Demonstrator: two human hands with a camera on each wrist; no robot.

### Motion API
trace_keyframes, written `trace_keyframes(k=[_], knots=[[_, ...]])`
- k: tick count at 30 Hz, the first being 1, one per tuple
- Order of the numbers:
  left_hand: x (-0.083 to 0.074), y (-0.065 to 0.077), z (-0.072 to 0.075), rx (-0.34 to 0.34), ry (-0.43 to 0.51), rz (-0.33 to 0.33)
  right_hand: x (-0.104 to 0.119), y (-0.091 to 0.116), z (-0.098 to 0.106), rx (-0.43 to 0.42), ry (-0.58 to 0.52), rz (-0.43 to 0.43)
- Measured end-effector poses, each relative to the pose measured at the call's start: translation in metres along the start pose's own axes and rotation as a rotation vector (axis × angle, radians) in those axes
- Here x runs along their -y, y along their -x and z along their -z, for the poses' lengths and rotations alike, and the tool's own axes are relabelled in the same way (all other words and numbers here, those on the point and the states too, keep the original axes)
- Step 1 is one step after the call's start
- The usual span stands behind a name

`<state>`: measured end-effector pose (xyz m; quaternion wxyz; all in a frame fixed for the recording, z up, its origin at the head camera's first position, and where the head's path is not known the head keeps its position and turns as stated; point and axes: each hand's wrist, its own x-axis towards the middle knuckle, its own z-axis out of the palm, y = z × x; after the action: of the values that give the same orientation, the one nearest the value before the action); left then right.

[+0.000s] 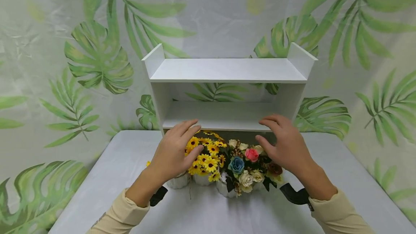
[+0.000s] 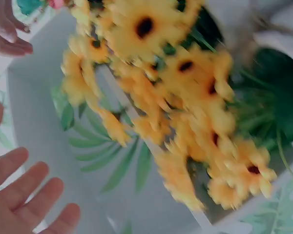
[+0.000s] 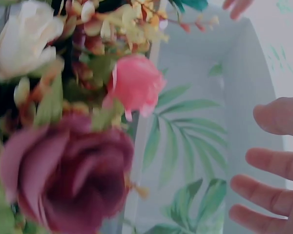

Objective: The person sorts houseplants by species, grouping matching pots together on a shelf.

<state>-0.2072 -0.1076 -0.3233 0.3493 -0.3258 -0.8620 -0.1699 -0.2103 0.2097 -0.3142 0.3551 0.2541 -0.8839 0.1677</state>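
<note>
My left hand (image 1: pixel 177 151) is held over the left side of a bunch of yellow daisy-like flowers (image 1: pixel 208 158), its fingers spread and holding nothing. On the other side, my right hand (image 1: pixel 284 145) hovers by a mixed bunch of roses, fingers apart and nothing in them. That bunch shows a blue rose (image 1: pixel 236 165), a pink rose (image 1: pixel 251 155) and cream roses (image 1: pixel 246 179). In the right wrist view a dark red rose (image 3: pixel 68 175) looms close below the pink one. White pots (image 1: pixel 225 187) under the flowers are partly hidden by blooms and leaves.
Behind the flowers stands a white shelf unit (image 1: pixel 227 70) with raised side panels and a lower shelf (image 1: pixel 217 113). A white-covered table (image 1: pixel 130 154) bears everything. A leaf-patterned backdrop (image 1: pixel 224 17) hangs behind.
</note>
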Motion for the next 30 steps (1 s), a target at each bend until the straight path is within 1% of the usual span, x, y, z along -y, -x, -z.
trace_keyframes(k=[2,4,7,9,10,12,15,17,20,21,22,23,24,25,27,29,30], knots=[[0.010,0.000,0.002,-0.031,0.031,-0.003,-0.005,0.002,0.004,-0.002,0.000,-0.008],[0.019,0.001,0.004,-0.091,0.075,0.016,-0.011,0.005,0.009,-0.006,-0.012,-0.021],[0.037,0.003,0.005,-0.200,0.148,0.075,-0.022,0.013,0.019,-0.019,-0.021,-0.049],[0.050,0.005,0.006,-0.262,0.191,0.130,-0.029,0.019,0.025,-0.028,-0.025,-0.071],[0.057,0.005,0.006,-0.283,0.209,0.163,-0.032,0.023,0.028,-0.032,-0.021,-0.079],[0.068,0.006,0.007,-0.300,0.235,0.233,-0.040,0.028,0.030,-0.039,-0.012,-0.091],[0.082,0.006,0.009,-0.288,0.289,0.357,-0.048,0.036,0.033,-0.038,0.001,-0.102],[0.089,0.006,0.010,-0.288,0.346,0.457,-0.053,0.041,0.034,-0.033,0.008,-0.111],[0.101,0.002,0.009,-0.331,0.450,0.614,-0.062,0.051,0.036,-0.023,0.008,-0.130],[0.106,0.000,0.009,-0.348,0.489,0.656,-0.065,0.055,0.037,-0.020,0.004,-0.137],[0.110,-0.002,0.009,-0.360,0.532,0.685,-0.069,0.058,0.037,-0.013,0.001,-0.144],[0.115,-0.004,0.009,-0.361,0.579,0.703,-0.072,0.061,0.037,-0.008,-0.004,-0.150],[0.119,-0.007,0.009,-0.345,0.630,0.713,-0.076,0.065,0.036,0.000,-0.007,-0.157],[0.123,-0.009,0.009,-0.316,0.682,0.715,-0.079,0.069,0.036,0.014,-0.010,-0.170],[0.130,-0.013,0.009,-0.238,0.775,0.714,-0.084,0.075,0.034,0.036,-0.014,-0.190],[0.134,-0.017,0.007,-0.168,0.855,0.724,-0.089,0.082,0.031,0.077,-0.019,-0.226],[0.136,-0.019,0.006,-0.145,0.884,0.733,-0.091,0.085,0.030,0.101,-0.018,-0.245]])
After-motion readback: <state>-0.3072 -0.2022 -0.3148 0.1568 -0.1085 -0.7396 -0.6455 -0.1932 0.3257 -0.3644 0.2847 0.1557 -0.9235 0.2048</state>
